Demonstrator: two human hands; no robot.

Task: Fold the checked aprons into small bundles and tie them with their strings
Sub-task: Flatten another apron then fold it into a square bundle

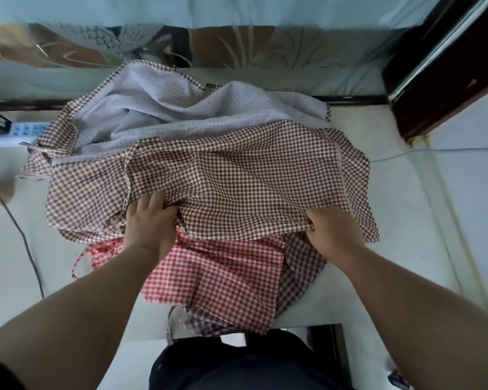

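Left hand reaches under brown apron, fingertips hidden (right hand grips).

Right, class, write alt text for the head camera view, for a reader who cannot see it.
A person's left grip and right grip, both bare hands, hold the near edge of a brown checked apron spread on a pale table. A red checked apron lies crumpled beneath it, nearer the person, and a white power strip sits at far left.

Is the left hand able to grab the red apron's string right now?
Probably yes: the red string lies uncovered near the left hand, though that hand first has to release the brown apron.
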